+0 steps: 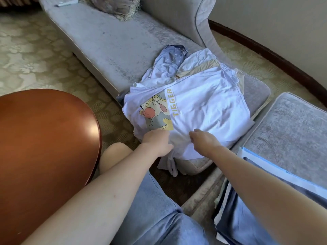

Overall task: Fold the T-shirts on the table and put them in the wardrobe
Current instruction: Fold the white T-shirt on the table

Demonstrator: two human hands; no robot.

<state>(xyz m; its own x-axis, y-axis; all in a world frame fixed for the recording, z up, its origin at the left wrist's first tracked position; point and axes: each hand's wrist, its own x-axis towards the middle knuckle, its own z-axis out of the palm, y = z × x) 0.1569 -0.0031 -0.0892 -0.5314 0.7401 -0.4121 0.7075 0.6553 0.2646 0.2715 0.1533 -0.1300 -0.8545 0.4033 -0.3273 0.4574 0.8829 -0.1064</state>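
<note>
A white T-shirt [203,105] with a cartoon tiger print and the word TIGGER lies spread over the near end of a grey chaise [109,43]. My left hand [157,142] grips its near hem just below the print. My right hand [203,139] pinches the same hem a little to the right, bunching the cloth. Behind it lies a crumpled blue-grey garment [169,62], and a beige and white garment [200,62] sticks out from under the white shirt.
A round brown wooden table [44,138] stands at the left. At the right is a grey cushioned seat [290,129] with folded white and blue clothes [265,172] at its near edge. A fringed pillow [115,6] sits at the chaise's far end. Patterned carpet covers the floor.
</note>
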